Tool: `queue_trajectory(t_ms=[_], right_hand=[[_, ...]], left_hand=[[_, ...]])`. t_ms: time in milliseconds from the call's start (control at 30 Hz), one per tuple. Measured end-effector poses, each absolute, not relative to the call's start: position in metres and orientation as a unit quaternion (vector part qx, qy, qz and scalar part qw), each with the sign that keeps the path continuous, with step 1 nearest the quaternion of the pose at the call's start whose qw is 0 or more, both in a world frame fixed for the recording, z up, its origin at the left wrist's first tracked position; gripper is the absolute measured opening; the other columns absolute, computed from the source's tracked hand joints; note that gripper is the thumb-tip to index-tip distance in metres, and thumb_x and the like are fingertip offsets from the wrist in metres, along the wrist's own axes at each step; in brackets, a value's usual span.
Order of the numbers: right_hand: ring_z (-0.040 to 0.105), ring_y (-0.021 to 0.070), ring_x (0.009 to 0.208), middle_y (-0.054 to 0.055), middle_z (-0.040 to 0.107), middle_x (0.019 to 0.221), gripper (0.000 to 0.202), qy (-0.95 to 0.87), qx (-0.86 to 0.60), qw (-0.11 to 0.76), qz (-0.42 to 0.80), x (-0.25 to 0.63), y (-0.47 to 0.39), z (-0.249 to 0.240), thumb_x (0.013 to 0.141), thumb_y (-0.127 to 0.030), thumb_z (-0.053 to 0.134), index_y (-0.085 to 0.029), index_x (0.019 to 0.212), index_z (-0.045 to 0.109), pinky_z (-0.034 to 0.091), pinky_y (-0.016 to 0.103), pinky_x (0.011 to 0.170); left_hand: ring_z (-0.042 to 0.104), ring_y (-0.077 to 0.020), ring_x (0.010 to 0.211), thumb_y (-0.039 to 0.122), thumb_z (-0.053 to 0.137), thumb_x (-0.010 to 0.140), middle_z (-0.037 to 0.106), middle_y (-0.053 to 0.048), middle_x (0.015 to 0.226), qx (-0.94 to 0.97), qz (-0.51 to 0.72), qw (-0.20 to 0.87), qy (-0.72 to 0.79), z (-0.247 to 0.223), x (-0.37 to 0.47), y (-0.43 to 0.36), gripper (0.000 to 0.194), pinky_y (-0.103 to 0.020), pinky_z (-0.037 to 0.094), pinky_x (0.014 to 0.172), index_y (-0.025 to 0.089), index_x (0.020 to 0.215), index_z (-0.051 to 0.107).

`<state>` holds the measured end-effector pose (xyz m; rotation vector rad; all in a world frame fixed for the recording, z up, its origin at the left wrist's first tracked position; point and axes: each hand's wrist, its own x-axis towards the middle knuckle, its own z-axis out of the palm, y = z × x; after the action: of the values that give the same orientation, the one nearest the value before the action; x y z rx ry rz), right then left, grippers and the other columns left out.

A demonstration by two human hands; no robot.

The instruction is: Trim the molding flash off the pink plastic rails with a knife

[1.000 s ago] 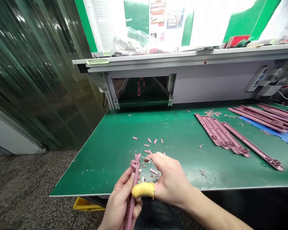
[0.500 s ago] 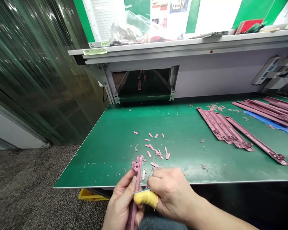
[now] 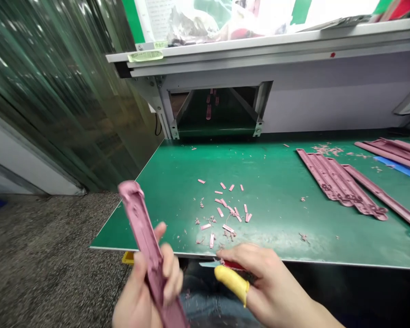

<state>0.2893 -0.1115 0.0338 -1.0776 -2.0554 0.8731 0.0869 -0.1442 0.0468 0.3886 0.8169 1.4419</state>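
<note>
My left hand (image 3: pixel 153 282) is closed around a long pink plastic strip (image 3: pixel 146 237), tilted up and to the left, with its channelled face towards me and its far end a little blurred. To the right, my right hand (image 3: pixel 266 278) grips a knife (image 3: pixel 234 265) with a red handle; its short blade (image 3: pixel 209 264) points left, apart from the strip. A yellow finger cover (image 3: pixel 233 283) sits on the right thumb. Beyond the hands, small pink offcuts (image 3: pixel 228 228) and shavings lie scattered on the green worktop (image 3: pixel 276 214).
Several pink strips (image 3: pixel 341 187) lie side by side at the right, with more strips (image 3: pixel 396 152) on a blue sheet (image 3: pixel 401 167) behind. A conveyor opening (image 3: pixel 222 114) with small pink pieces is at the back, under a shelf (image 3: pixel 253 43). A yellow bin (image 3: pixel 127 258) shows below the left edge.
My left hand has moved left and lifted the strip away from the knife, turning it over. My right hand has opened out slightly, still holding the knife. The view has shifted a little.
</note>
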Motion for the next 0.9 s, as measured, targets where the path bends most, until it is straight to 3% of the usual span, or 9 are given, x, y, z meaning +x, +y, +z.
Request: queue_trajectory(t_ms=[100, 233, 433, 633, 900], right_hand=[[0.059, 0.0179, 0.073, 0.003, 0.067, 0.081, 0.017, -0.828, -0.404, 0.26, 0.29, 0.272, -0.117, 0.032, 0.089, -0.028, 0.055, -0.024, 0.101, 0.067, 0.044, 0.029, 0.066], [0.059, 0.0186, 0.073, 0.004, 0.066, 0.08, 0.019, -0.836, -0.437, 0.22, 0.249, 0.262, -0.121, 0.031, 0.09, -0.028, 0.052, -0.025, 0.101, 0.068, 0.042, 0.028, 0.065], [0.058, 0.0185, 0.07, 0.002, 0.063, 0.074, 0.019, -0.826, -0.477, 0.224, 0.2, 0.264, -0.119, 0.03, 0.09, -0.032, 0.053, -0.028, 0.099, 0.069, 0.039, 0.028, 0.062], [0.056, 0.0188, 0.072, 0.003, 0.063, 0.078, 0.019, -0.809, -0.496, 0.261, 0.178, 0.267, -0.112, 0.03, 0.09, -0.035, 0.053, -0.028, 0.097, 0.069, 0.038, 0.029, 0.063], [0.045, 0.0119, 0.063, -0.002, 0.052, 0.069, 0.03, -0.654, -0.447, 0.398, 0.463, 0.278, -0.109, 0.026, 0.096, -0.04, 0.044, -0.02, 0.082, 0.061, 0.037, 0.023, 0.058]], left_hand=[[0.041, -0.0105, 0.051, 0.052, 0.06, 0.081, 0.05, 0.002, 0.068, 0.356, 0.713, 0.519, 0.31, 0.069, 0.088, -0.117, 0.046, -0.025, 0.038, 0.051, 0.032, 0.122, 0.056], [0.041, -0.0111, 0.053, 0.056, 0.061, 0.079, 0.053, 0.002, 0.069, 0.465, 0.71, 0.451, 0.276, 0.078, 0.099, -0.104, 0.046, -0.026, 0.038, 0.051, 0.032, 0.118, 0.058], [0.041, -0.0129, 0.056, 0.053, 0.062, 0.08, 0.051, 0.001, 0.066, 0.525, 0.68, 0.422, 0.289, 0.077, 0.109, -0.112, 0.042, -0.028, 0.039, 0.052, 0.033, 0.117, 0.06], [0.04, -0.0134, 0.057, 0.058, 0.059, 0.079, 0.047, 0.002, 0.065, 0.526, 0.661, 0.467, 0.26, 0.077, 0.107, -0.117, 0.045, -0.028, 0.036, 0.053, 0.038, 0.12, 0.059], [0.038, -0.0106, 0.05, 0.055, 0.059, 0.081, 0.051, 0.004, 0.067, 0.433, 0.691, 0.537, 0.216, 0.087, 0.093, -0.102, 0.045, -0.027, 0.033, 0.051, 0.036, 0.122, 0.055]])
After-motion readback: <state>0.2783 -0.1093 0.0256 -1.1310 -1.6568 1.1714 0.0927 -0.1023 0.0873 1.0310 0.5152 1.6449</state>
